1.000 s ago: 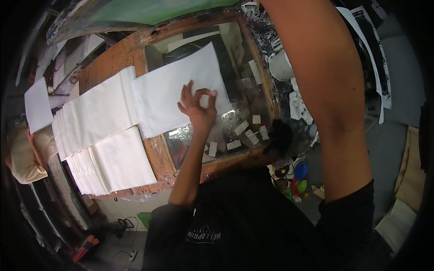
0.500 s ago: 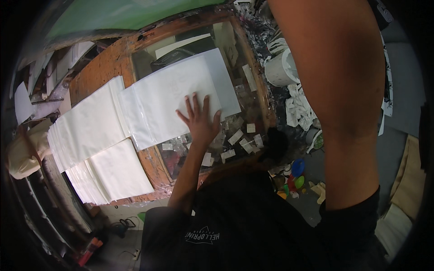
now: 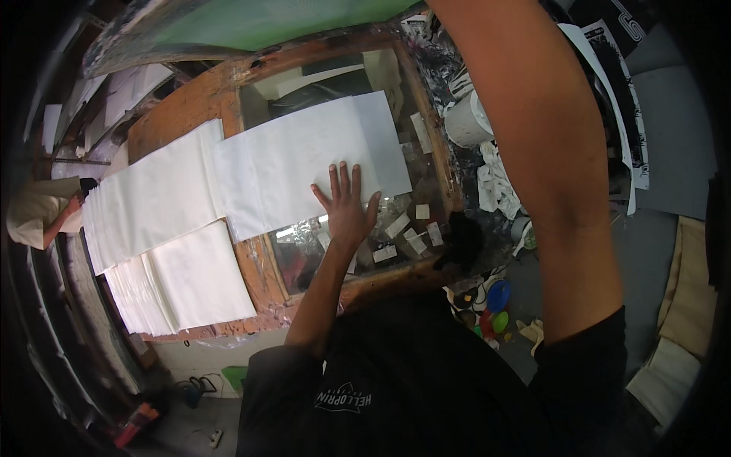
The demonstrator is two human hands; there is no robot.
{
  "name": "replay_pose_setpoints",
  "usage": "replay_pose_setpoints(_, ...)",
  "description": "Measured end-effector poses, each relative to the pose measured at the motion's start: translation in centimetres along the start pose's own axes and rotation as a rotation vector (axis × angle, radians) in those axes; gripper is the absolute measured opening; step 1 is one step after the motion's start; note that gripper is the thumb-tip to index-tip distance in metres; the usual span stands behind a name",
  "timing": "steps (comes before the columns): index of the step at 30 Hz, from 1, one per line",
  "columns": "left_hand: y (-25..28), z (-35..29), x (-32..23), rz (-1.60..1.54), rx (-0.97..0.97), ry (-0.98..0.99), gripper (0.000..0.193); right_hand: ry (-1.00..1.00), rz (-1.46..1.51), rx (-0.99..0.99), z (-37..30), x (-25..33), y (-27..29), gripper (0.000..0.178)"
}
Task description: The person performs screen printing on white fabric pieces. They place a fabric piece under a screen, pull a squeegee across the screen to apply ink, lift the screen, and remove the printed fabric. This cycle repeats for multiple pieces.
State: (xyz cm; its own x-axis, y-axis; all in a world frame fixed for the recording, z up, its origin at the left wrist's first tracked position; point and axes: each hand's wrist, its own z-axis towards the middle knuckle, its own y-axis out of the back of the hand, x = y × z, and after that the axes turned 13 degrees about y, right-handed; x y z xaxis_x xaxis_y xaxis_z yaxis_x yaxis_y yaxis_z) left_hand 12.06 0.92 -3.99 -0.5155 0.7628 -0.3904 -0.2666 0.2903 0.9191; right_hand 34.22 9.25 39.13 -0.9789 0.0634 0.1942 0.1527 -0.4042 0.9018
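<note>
My left hand (image 3: 349, 213) lies flat with fingers spread on the right part of a smooth white bag or sheet (image 3: 282, 164). It holds nothing. This white piece rests over a pane of glass (image 3: 312, 263) set in a worn wooden tabletop, with a paler bluish-white sheet (image 3: 388, 148) showing along its right side. My right arm (image 3: 563, 152) is raised and runs out past the upper edge, so its hand is out of sight. Above the table, a framed green mesh screen (image 3: 289, 27) is tilted up.
Fanned stacks of white bags or sheets (image 3: 160, 186) cover the table's left side. A co-worker's hand (image 3: 74, 206) is by their far left end. Paper scraps (image 3: 398, 225) show around the glass. A white tub (image 3: 466, 122) and crumpled white material (image 3: 499, 183) stand to the right.
The view has shifted slightly. The green screen's left edge hangs lower in view. At far left, the co-worker has shifted and their hand now shows. My left hand stays spread on the white piece.
</note>
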Motion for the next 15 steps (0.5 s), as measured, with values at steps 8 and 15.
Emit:
replay_pose_setpoints(8, 1.8, -0.1, -0.4, -0.239, -0.053, 0.072, 0.081, -0.033, 0.004, 0.09, -4.7, 3.0, 1.1, 0.06)
replay_pose_setpoints(15, 15.8, -8.1, -0.8, -1.65, -0.105, 0.432, 0.061, 0.017, -0.066, -0.093, -21.4, 9.5, -16.1, 0.035)
